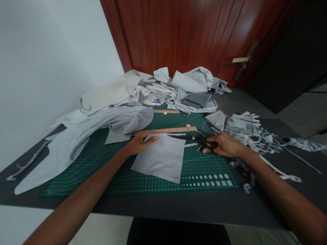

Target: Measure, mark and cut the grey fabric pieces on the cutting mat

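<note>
A grey square of fabric (163, 157) lies on the green cutting mat (102, 163). My left hand (140, 142) rests flat on the fabric's upper left corner, fingers stretched out along its top edge. My right hand (222, 144) is closed round the handles of black scissors (198, 140), whose blades point left along the fabric's top edge. A thin cut strip (191, 145) lies by the blades. A wooden ruler (170, 130) lies just behind both hands.
A large grey garment piece (76, 139) drapes over the mat's left side. Heaped fabric (166, 90) fills the table's back, with cut strips (252, 132) at right. A second ruler (166, 111) lies further back. A red wooden door (194, 34) stands behind the table.
</note>
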Action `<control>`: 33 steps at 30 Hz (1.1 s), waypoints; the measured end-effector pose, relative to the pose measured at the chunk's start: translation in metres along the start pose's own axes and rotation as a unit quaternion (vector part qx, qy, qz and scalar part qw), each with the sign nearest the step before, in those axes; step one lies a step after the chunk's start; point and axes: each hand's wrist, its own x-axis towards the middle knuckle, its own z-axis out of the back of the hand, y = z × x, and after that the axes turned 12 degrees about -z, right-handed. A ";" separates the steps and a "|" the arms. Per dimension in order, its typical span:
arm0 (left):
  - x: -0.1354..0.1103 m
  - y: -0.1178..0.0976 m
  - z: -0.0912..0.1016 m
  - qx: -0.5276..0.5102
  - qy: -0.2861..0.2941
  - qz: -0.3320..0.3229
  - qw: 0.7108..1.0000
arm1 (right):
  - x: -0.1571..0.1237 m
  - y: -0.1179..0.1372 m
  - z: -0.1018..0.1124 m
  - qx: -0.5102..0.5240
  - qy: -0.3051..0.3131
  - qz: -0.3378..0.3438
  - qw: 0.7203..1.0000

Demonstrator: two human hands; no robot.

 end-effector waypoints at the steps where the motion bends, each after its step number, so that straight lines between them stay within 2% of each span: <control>1: 0.000 0.000 0.000 -0.002 0.004 0.000 1.000 | 0.000 0.000 0.000 -0.001 0.002 0.000 1.000; 13: 0.001 -0.001 -0.001 -0.006 0.013 -0.028 0.999 | 0.001 0.000 -0.001 0.012 0.006 -0.020 1.000; 19: 0.001 -0.004 -0.001 0.001 0.013 -0.017 1.000 | 0.000 0.001 -0.001 0.028 0.019 -0.027 0.999; 33: 0.001 -0.002 -0.004 0.001 0.012 -0.035 0.999 | -0.003 0.009 0.001 0.001 0.031 -0.025 0.999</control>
